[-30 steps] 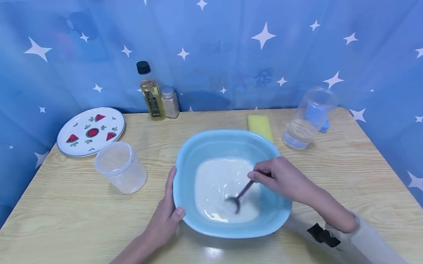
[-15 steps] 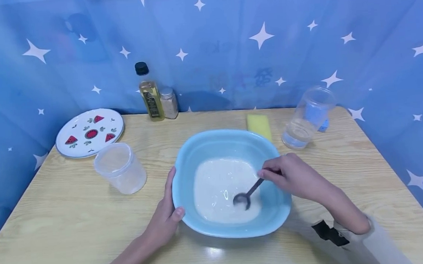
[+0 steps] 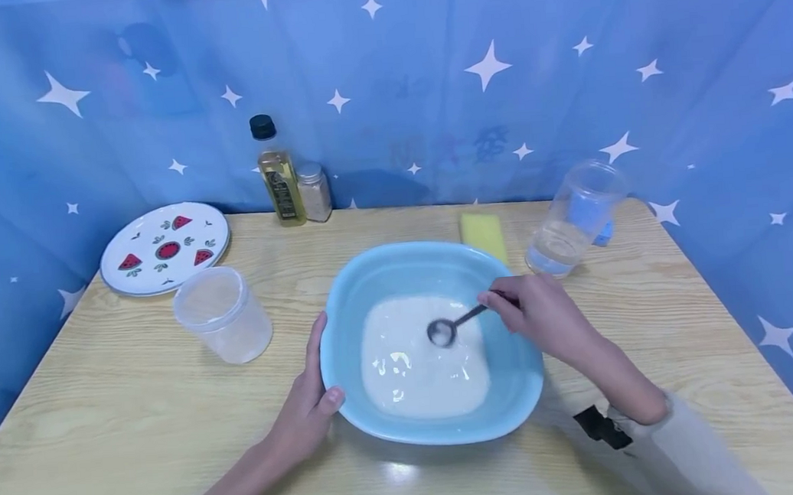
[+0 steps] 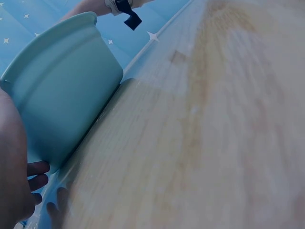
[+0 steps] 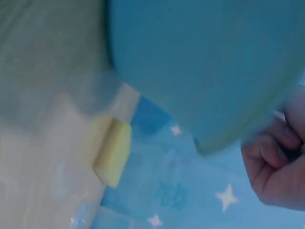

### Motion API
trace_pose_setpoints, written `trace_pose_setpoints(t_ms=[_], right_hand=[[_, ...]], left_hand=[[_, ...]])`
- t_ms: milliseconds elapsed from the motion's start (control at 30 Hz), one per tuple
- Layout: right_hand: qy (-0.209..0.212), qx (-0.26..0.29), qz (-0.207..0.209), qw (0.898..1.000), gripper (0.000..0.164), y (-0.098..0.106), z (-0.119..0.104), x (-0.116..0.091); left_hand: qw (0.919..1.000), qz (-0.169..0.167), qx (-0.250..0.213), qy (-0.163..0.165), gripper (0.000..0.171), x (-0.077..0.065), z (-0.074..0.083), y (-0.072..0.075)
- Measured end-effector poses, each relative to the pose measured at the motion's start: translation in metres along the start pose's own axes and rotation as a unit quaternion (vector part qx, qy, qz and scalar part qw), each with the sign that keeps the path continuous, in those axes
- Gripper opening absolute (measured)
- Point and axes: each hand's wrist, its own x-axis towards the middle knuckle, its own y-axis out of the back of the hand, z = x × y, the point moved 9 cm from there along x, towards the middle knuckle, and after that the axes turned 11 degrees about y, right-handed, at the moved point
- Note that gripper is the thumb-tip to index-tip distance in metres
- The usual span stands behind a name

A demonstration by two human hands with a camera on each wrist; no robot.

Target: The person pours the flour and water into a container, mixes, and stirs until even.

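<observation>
A light blue plastic basin (image 3: pixel 517 392) stands before me on the wooden table, with milky white liquid (image 3: pixel 420 391) covering its bottom. My left hand (image 3: pixel 307 403) holds the basin's left side, thumb at the rim and fingers along the outer wall. In the left wrist view, those fingertips (image 4: pixel 38 181) touch low on the wall. Over the basin's right side, my right hand (image 3: pixel 546 317) grips the handle of a dark spoon (image 3: pixel 441 332). Its round bowl is at the liquid; whether it dips in cannot be told. The right wrist view shows this hand's curled fingers (image 5: pixel 269 150).
A yellow sponge (image 3: pixel 483 235) lies behind the basin. To its right stands a clear cup (image 3: pixel 562 240) of water. On the left are a translucent tub (image 3: pixel 237 331) and a watermelon-patterned plate (image 3: pixel 148 257). An oil bottle (image 3: pixel 281 183) and small jar (image 3: pixel 315 196) stand at the back.
The spoon has swept through the basin, first rightward, then back up and left toward the far side. My right hand has moved with it. My left hand keeps its hold on the basin.
</observation>
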Motion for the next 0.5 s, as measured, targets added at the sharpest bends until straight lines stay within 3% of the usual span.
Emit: trace_pose_setpoints(t_ms=[67,167,233,300,400,500], right_hand=[[0.013,0.008,-0.011,1.0,0.025,-0.008,-0.004,0.003],[0.034,0.049,-0.076,0.995,0.023,-0.023,-0.012,0.004],[0.026,0.058,-0.096,0.993,0.024,-0.025,-0.011,0.002],[0.011,0.034,-0.077,0.996,0.025,-0.019,-0.004,0.002],[-0.016,-0.022,-0.015,1.0,0.027,-0.009,0.005,0.007],[-0.003,-0.046,0.006,0.999,0.028,-0.013,0.0,0.015]], left_hand=[[1.0,0.002,0.006,0.003,0.081,-0.001,-0.001,0.0],[0.9999,0.003,0.011,0.005,0.081,-0.003,-0.002,0.0],[0.9999,0.004,0.014,0.004,0.081,-0.003,-0.001,-0.001],[0.9999,0.004,0.011,0.003,0.081,-0.002,-0.001,-0.001],[1.0,0.003,0.008,0.002,0.081,-0.001,0.0,-0.001],[1.0,0.002,0.008,0.0,0.08,0.0,0.002,0.0]])
